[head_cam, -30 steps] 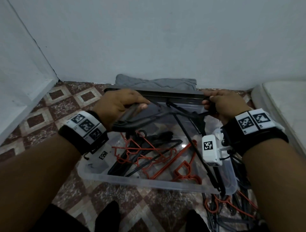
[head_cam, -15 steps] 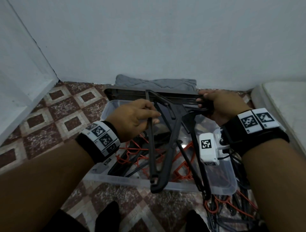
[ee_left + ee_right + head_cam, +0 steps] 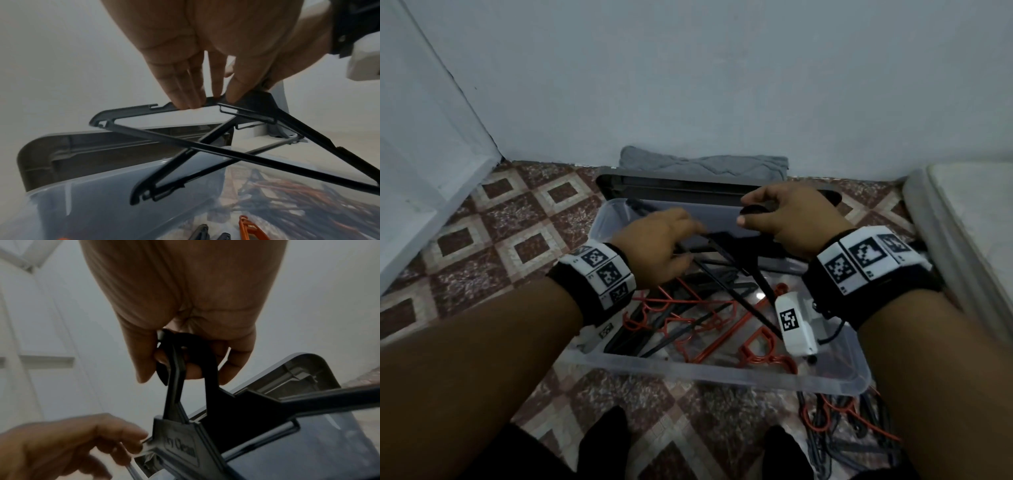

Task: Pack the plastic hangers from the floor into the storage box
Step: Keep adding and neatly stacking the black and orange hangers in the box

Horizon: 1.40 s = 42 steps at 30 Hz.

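Both my forearms reach forward over the clear storage box (image 3: pixel 722 371) on the tiled floor (image 3: pixel 493 219). My right hand (image 3: pixel 791 219) hangs above the far side of the box, its fingers (image 3: pixel 236 368) curled round the hooks of two black hangers (image 3: pixel 205 146), thumb closed against them. My left hand (image 3: pixel 654 246) sits over the middle of the box, palm down; its fingers (image 3: pixel 185 91) are pressed together and nearly straight, tips resting on the top edge of one hanger's shoulder, thumb pushed against the same edge beside them.

The left wrist view shows what the head view hides: the two hangers cross each other like scissors, held above the box's open mouth. The right wrist view shows raised lettering on one hanger's neck, partly readable.

Inside the box lie more hangers (image 3: pixel 688 318), red and black, tangled. A further pile (image 3: pixel 839 421) lies on the floor by the box's near right corner. The dark lid (image 3: pixel 688 185) leans behind the box, with folded grey cloth (image 3: pixel 702 162) behind it against the wall.
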Tool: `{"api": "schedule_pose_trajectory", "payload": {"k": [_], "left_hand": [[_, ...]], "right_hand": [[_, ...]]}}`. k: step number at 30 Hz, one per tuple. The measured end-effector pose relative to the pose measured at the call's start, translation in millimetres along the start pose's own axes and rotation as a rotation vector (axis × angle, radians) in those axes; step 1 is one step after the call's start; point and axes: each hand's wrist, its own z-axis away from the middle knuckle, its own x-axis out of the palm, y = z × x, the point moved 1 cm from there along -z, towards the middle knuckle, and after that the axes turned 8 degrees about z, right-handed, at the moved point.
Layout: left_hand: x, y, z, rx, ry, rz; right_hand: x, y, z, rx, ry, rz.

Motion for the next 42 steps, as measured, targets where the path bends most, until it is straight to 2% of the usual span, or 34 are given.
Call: {"api": "schedule_pose_trajectory", "payload": {"k": [2, 4, 7, 11, 15, 20, 22, 25, 26, 28, 30, 33, 35, 38, 42], "left_hand": [[-0.9, -7.9, -0.4, -0.067, 0.081, -0.081], [2.6, -13.2, -0.4, -0.112, 0.086, -0.116], [10.6, -20.0, -0.1, -0.125, 0.004, -0.121], [16.7, -27.6, 1.2, -0.236, -0.152, 0.015], [24.1, -20.9, 1.1, -0.159, -0.190, 0.071], [25.9, -17.3, -2.9, -0.175, -0.234, 0.061], [14.9, -29.2, -3.6, -0.260, -0.125, 0.129], [-5.2, -68.9, -4.9, -0.559, 0.220, 0.109], [-8.7, -81.8, -3.6, -0.656, 0.250, 0.069], [-1.7, -104.3, -4.4, -0.722, 0.103, -0.033], [20.4, -120.4, -10.7, -0.693, -0.130, -0.114], [60.2, -143.7, -20.8, -0.648, -0.342, -0.234], [82.2, -157.3, -27.3, -0.579, -0.412, -0.351], [111.2, -177.2, -41.0, -0.465, -0.430, -0.504], [136.9, -188.8, -69.5, -0.416, -0.462, -0.494]], "right_hand": [[1.7, -7.0, 2.1, -0.039, -0.037, 0.027], [4.2, -13.3, 4.8, -0.083, -0.078, 0.028], [7.9, -20.6, 7.6, -0.160, -0.094, -0.027], [8.3, -26.5, 11.7, -0.213, -0.115, -0.215], [9.1, -28.1, 12.3, -0.233, -0.131, -0.194], [11.1, -23.0, 10.3, -0.208, -0.120, -0.007], [12.1, -18.0, 8.8, -0.170, -0.100, 0.036], [12.3, -10.6, 5.9, -0.135, -0.082, 0.038], [12.9, -8.5, 4.4, -0.128, -0.076, 0.048], [15.4, -5.4, 0.5, -0.118, -0.056, 0.073], [19.3, -2.0, -4.3, -0.097, -0.042, 0.078], [25.0, 3.1, -12.8, -0.063, -0.024, 0.067], [28.4, 7.1, -18.4, -0.046, -0.009, 0.058], [32.6, 12.2, -24.5, -0.028, 0.004, 0.044], [35.1, 16.7, -32.0, -0.013, 0.010, 0.022]]}}
